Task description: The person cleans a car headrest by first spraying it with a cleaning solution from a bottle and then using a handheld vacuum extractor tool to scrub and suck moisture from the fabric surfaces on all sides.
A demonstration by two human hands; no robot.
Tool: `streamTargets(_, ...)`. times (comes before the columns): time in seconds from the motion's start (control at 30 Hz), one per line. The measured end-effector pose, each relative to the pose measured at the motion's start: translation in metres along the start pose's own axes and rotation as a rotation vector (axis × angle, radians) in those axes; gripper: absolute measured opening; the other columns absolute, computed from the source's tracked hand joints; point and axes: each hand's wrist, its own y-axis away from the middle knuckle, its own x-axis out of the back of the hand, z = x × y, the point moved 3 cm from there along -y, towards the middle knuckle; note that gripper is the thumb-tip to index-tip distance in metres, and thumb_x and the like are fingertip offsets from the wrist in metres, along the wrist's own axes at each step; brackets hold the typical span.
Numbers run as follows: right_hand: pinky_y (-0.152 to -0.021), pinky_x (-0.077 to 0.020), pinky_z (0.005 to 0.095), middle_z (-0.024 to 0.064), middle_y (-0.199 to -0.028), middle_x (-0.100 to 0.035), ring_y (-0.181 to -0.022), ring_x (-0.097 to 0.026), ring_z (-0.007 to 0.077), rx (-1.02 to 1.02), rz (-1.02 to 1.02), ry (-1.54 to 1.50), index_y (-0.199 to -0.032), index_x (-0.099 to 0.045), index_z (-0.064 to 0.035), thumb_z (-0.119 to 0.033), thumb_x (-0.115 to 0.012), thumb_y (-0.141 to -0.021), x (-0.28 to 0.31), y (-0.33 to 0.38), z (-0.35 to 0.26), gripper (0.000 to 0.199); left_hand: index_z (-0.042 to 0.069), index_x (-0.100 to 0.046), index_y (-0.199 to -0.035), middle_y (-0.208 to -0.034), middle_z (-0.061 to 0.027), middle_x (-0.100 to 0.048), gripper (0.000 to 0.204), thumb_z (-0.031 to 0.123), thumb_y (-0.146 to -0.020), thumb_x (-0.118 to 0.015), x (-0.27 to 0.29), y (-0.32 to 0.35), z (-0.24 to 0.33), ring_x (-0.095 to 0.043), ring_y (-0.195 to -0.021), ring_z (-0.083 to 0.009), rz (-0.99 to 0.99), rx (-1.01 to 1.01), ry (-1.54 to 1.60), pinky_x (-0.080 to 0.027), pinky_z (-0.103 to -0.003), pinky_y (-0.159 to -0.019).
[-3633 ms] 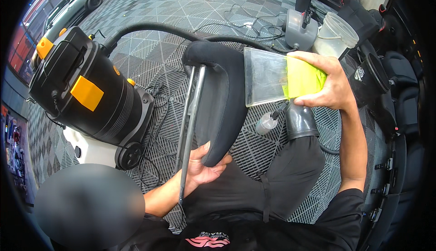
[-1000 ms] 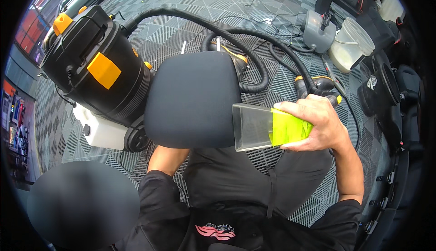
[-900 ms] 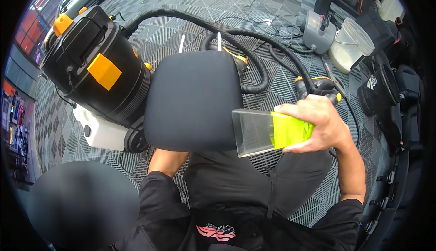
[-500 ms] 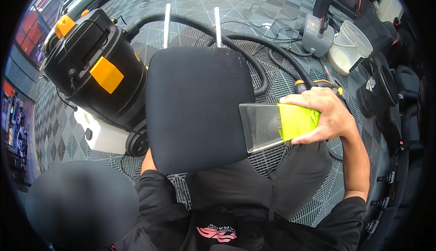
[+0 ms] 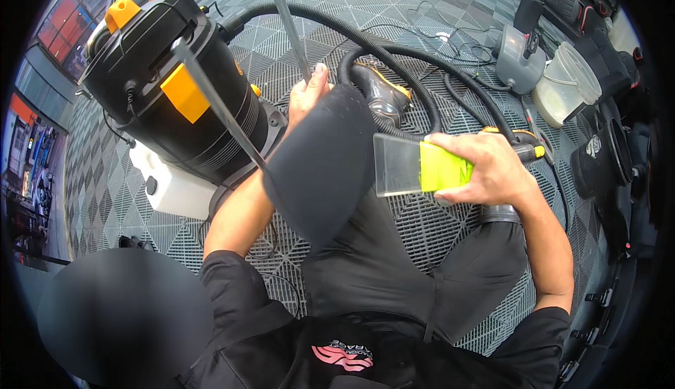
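In the head view, the left hand [image 5: 307, 97], partly hidden, is clasped on the far edge of a tilted black headrest [image 5: 320, 167]. Just right of the headrest, the right hand [image 5: 490, 169] clamps a clear nozzle [image 5: 399, 165] wrapped in green. Below the headrest, a black shirt [image 5: 281, 343] bears a pink emblem [image 5: 342, 356] with lettering; well right, a black bucket [image 5: 598, 169] carries an illegible white mark [image 5: 593, 148].

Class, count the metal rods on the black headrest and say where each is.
2. One metal rod crosses in front of the black vacuum; the other rod rises beside the left hand, which hides its lower end. No more rods show.
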Motion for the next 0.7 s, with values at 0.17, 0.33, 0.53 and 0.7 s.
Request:
streamTargets(0.17, -0.089, -0.0567, 0.0377, 0.0196, -0.113, -0.073, -0.101, -0.072, 0.0365, -0.047, -0.007, -0.109, -0.13, -0.063, -0.0021, -0.028, -0.093, -0.061, 0.014, -0.025, -0.008, 0.079, 0.011, -0.043, -0.061, -0.055, 0.0029, -0.041, 0.06, 0.046, -0.11, -0.046, 0.004, 0.012, 0.0, -0.037, -0.051, -0.0064, 0.245, -0.385, -0.549, -0.028, -0.027, -0.048)
streamTargets(0.33, -0.09, -0.0556, 0.0349, 0.0177, -0.109, -0.073, -0.097, -0.074, 0.0284, -0.206, -0.144, -0.201, -0.13, -0.063, -0.0006, -0.031, -0.094, -0.064, 0.026, -0.049, -0.029, 0.079, 0.01, -0.043, -0.063, -0.057, 0.0046, -0.042, 0.058, 0.044, -0.109, -0.05, 0.013, 0.022, -0.013, -0.036, -0.052, -0.0055, 0.464, -0.333, -0.573, -0.03, -0.027, -0.049)
streamTargets(0.53, -0.088, -0.055, 0.0345, 0.0166, -0.107, -0.074, -0.095, -0.071, 0.0217, -0.116, -0.113, -0.258, -0.127, -0.065, 0.0025, -0.032, -0.091, -0.068, 0.03, -0.077, -0.037, 0.073, -0.002, -0.072, -0.086, -0.054, 0.005, -0.045, 0.058, 0.047, -0.108, -0.05, 0.003, 0.033, 0.0, -0.042, -0.053, -0.0053, 0.702, -0.32, -0.713, -0.034, -0.029, -0.051)
streamTargets(0.7, -0.086, -0.0552, 0.033, 0.0126, -0.101, -0.075, -0.089, -0.069, 0.0178, -0.154, -0.252, -0.311, -0.125, -0.067, 0.0017, -0.032, -0.091, -0.071, 0.034, -0.091, -0.042, 0.067, 0.0, -0.073, -0.081, -0.061, -0.0105, -0.064, 0.043, 0.033, -0.104, -0.06, -0.001, 0.041, -0.003, -0.061, -0.056, -0.0162, 0.724, -0.36, -0.795, -0.046, -0.034, -0.056)
